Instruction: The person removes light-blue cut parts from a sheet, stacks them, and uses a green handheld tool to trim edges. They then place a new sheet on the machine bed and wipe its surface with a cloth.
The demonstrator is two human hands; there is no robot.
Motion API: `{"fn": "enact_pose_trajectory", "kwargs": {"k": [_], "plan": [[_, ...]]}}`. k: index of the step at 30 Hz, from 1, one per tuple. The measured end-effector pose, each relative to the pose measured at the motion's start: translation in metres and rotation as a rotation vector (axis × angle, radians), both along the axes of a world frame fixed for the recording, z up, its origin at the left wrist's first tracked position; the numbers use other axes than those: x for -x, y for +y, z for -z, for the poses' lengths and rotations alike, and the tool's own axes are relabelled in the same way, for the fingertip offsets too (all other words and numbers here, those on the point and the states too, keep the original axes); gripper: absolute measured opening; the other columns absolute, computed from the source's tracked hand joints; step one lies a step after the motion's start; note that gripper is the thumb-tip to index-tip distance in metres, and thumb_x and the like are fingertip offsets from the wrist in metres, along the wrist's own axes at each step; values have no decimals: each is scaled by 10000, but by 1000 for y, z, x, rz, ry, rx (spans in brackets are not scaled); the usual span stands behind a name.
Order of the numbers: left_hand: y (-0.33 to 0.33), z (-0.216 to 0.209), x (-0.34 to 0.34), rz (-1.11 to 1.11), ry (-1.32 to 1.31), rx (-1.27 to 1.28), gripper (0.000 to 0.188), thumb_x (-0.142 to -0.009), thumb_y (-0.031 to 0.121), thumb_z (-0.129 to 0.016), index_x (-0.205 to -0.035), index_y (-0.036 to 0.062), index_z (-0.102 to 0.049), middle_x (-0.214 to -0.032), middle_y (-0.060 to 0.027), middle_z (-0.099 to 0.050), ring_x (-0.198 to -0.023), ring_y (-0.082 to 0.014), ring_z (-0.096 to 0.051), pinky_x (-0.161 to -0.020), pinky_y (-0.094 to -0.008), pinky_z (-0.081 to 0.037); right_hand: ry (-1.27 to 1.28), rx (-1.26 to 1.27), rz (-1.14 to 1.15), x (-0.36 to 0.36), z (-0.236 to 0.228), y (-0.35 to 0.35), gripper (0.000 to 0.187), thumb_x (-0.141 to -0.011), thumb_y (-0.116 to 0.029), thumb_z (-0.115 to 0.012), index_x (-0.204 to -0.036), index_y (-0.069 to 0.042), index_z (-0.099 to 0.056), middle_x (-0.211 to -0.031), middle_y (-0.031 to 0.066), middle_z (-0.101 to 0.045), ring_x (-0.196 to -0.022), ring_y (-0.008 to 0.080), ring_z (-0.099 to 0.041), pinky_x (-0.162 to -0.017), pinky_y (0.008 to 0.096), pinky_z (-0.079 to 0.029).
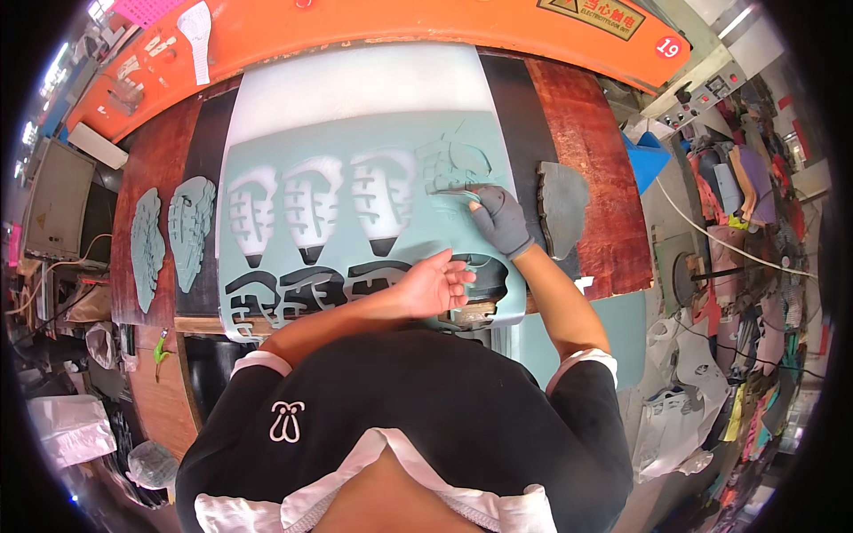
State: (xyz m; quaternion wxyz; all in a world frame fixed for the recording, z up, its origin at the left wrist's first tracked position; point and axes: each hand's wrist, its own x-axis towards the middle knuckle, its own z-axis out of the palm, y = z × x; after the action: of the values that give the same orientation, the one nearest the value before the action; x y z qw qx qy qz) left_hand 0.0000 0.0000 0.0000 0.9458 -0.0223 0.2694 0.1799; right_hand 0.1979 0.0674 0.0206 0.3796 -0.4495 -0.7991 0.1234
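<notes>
A pale green sheet (311, 138) lies across the worktable, with several sole-shaped holes cut through it. My right hand (505, 224), in a grey fingerless glove, is at the sheet's right side. Its fingers are closed on the near edge of a green cut piece (458, 167) with notched outlines, which still lies among its cut lines. My left hand (437, 286) is bare, palm turned up and fingers loosely curled apart, with nothing visible in it. It hovers over the sheet's near part, beside a dark cut-out.
Two stacks of green cut pieces (191, 233) sit at the left. A dark grey sole-shaped block (563, 209) stands at the right. An orange machine beam (355, 22) spans the far side. A blue scoop-like object (646, 160) is beyond the table's right edge.
</notes>
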Motion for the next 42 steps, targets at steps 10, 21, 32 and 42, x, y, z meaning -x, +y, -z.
{"fn": "enact_pose_trajectory", "kwargs": {"k": [10,21,32,42], "plan": [[-16,-17,-12,-336,349,2,304,-908,341,-523,-1101,132,-416,-765,-63,-532,-581,-174,-441,-622,-389,-422,29,25,47,-4,17,0,176,-862,-149,-573,-998,-41,-602,-854,121,-593,-817,277,-573,-744,347,-459],[-9,1,-29,-312,66,186,174,-929,313,-489,-968,144,-478,-855,-80,-582,-618,-187,-454,-704,-406,-437,76,129,-9,-8,15,1,187,-850,-120,-576,-1017,-40,-605,-925,130,-586,-855,270,-562,-776,342,-450],[0,-4,-24,-237,-260,-51,215,-958,333,-436,-1153,259,-488,-983,-59,-593,-606,-134,-475,-740,-371,-446,-213,-93,-287,-10,-15,1,380,-686,-103,-633,-1046,-3,-564,-1014,138,-573,-953,364,-542,-846,443,-444],[41,-53,19,67,1224,-2095,459,-892,254,-543,-1297,62,-444,-1352,-116,-431,-1233,-280,-418,-1006,-438,-346,446,366,210,-5,-42,103,300,-889,-277,-520,-934,7,-608,-768,75,-598,-741,125,-517,-704,313,-428]]}}
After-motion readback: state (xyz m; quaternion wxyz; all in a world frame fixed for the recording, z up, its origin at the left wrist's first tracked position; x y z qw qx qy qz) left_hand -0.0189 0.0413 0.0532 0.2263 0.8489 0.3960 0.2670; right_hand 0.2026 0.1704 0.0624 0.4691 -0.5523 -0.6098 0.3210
